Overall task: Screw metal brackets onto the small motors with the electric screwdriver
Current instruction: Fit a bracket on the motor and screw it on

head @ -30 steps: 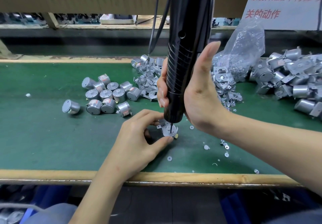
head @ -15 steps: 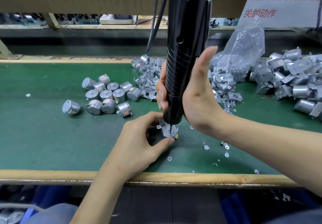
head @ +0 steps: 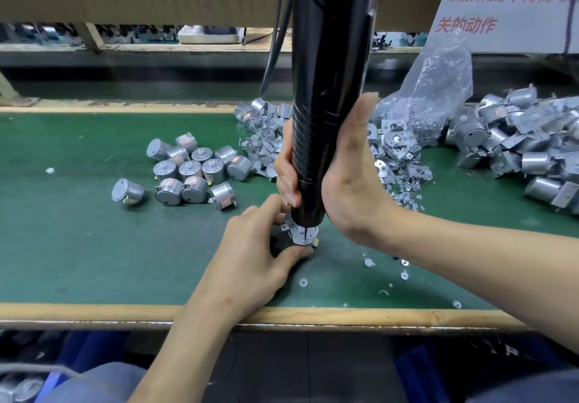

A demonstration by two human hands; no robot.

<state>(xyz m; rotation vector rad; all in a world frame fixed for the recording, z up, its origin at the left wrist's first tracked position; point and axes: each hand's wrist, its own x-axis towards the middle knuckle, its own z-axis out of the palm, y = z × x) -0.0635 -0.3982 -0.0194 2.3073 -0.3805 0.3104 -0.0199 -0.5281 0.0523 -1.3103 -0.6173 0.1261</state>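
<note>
My right hand (head: 347,180) grips the black electric screwdriver (head: 326,95), which stands upright with its bit pressed down onto a metal bracket (head: 299,233). The bracket sits on top of a small silver motor that is mostly hidden by my left hand (head: 253,252). My left hand pinches that motor between thumb and fingers on the green mat (head: 94,246). A cluster of bare motors (head: 191,171) lies to the left, and loose brackets (head: 391,149) are heaped behind the screwdriver.
A pile of motors with brackets on them (head: 526,149) fills the right side. A clear plastic bag of screws (head: 435,95) slumps behind the brackets. Small white washers (head: 368,262) and loose screws dot the mat near the wooden front edge (head: 94,311).
The screwdriver has sunk a little lower onto the bracket, and my right hand has come down with it. My left hand keeps its hold on the motor.
</note>
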